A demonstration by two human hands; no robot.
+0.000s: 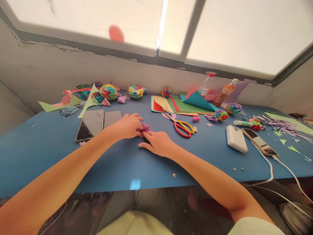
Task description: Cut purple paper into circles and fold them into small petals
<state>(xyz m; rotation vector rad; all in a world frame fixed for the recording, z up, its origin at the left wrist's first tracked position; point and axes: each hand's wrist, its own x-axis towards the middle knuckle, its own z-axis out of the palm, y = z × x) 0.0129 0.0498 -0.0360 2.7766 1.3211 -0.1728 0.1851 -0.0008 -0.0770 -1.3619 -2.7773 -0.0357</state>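
A small piece of purple paper (pixel 146 127) lies on the blue table between my two hands. My left hand (pixel 129 126) has its thumb and fingers closed on the paper's left side, with part of it hidden beneath them. From the right, my right hand (pixel 159 143) rests on the table and presses the paper's near edge with its fingertips; its thumb is spread away, holding nothing. Two dark-screened phones, a larger phone (pixel 91 125) and a smaller phone (pixel 112 118), lie left of my left hand. Scissors (pixel 182 128) with red and yellow handles lie beyond my right hand.
Behind the scissors is a stack of coloured paper (pixel 190 105). Paper balls, such as a green-and-red ball (pixel 109 92), line the back near glasses (pixel 69 110). Two bottles, including an orange drink (pixel 225 93), lean there. A white power bank (pixel 236 139) and cabled phone (pixel 259 142) are right.
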